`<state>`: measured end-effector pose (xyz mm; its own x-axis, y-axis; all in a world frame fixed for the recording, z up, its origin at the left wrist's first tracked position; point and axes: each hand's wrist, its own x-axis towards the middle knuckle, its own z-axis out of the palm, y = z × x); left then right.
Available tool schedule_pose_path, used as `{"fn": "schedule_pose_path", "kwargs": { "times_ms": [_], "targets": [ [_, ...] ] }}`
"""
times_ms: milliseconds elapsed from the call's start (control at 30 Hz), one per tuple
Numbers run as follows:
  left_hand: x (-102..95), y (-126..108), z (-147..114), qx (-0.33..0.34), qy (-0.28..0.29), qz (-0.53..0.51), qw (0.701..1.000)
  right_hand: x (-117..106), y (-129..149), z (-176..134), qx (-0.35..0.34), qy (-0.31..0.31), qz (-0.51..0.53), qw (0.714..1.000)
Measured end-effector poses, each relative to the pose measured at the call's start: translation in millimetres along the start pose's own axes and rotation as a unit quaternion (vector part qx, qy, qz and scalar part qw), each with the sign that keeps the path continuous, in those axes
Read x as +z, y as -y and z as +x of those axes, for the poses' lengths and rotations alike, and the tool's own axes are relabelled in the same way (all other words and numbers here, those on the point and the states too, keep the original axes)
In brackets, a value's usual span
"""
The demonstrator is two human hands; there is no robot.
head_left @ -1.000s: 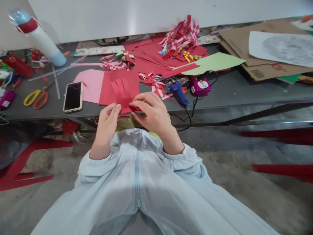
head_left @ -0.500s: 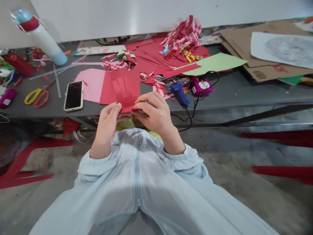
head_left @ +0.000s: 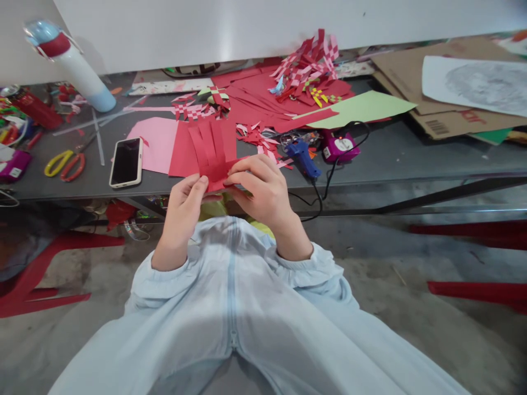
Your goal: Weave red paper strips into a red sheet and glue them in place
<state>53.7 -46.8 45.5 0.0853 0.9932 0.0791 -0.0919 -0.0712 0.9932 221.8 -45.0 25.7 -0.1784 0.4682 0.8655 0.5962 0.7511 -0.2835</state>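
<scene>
Between my hands, at the table's front edge, is a red paper piece point(head_left: 211, 159) cut into strips that point away from me. My left hand point(head_left: 183, 206) pinches its near left corner, thumb on top. My right hand point(head_left: 261, 189) holds its right side with thumb and fingertips; part of the paper is hidden behind those fingers. Beneath and beyond it lie a red sheet point(head_left: 181, 151) and a pink sheet point(head_left: 155, 140). A phone point(head_left: 126, 162) is to the left of my left hand. Past my right hand sits a blue glue gun point(head_left: 302, 156).
Orange- and yellow-handled scissors point(head_left: 68, 164) and a bottle point(head_left: 82, 77) stand at the left. Woven red and pink strips point(head_left: 310, 60) are heaped at the back. A purple box point(head_left: 340, 147), a light green sheet point(head_left: 358, 109) and cardboard point(head_left: 436, 120) lie to the right.
The cut strips of the red paper have risen and spread a little more. Both hands keep their hold in nearly the same place.
</scene>
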Motion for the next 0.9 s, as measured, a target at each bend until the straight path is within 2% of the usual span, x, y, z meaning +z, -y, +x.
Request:
{"fn": "schedule_pose_path", "kwargs": {
  "times_ms": [100,167,300,333,400,533,667,733,900],
  "targets": [
    [-4.8,2,2,0.001,0.007,0.018,1.000,-3,1,2,0.016,-0.009,0.026,1.000],
    [-10.2,4,5,0.015,-0.008,0.042,0.999,-6,2,5,0.049,-0.015,0.056,0.997],
    [-21.0,6,10,0.103,-0.094,0.111,0.984,-9,4,7,0.177,0.000,0.126,0.976],
    [-22.6,6,11,0.125,-0.103,0.126,0.979,-9,3,7,0.211,0.006,0.145,0.967],
    [-24.1,7,10,0.143,-0.079,0.140,0.977,-7,3,5,0.264,0.022,0.182,0.947],
    [-22.8,5,6,0.082,0.021,0.128,0.988,-3,1,2,0.318,0.056,0.230,0.918],
    [-20.4,-1,2,0.027,0.075,0.156,0.985,-2,-2,1,0.344,0.055,0.250,0.903],
    [-19.7,-4,1,0.000,0.083,0.157,0.984,-5,-3,1,0.361,0.061,0.263,0.892],
    [-20.0,-3,1,-0.005,0.044,0.154,0.987,-15,-6,4,0.434,0.049,0.300,0.848]
  ]
}}
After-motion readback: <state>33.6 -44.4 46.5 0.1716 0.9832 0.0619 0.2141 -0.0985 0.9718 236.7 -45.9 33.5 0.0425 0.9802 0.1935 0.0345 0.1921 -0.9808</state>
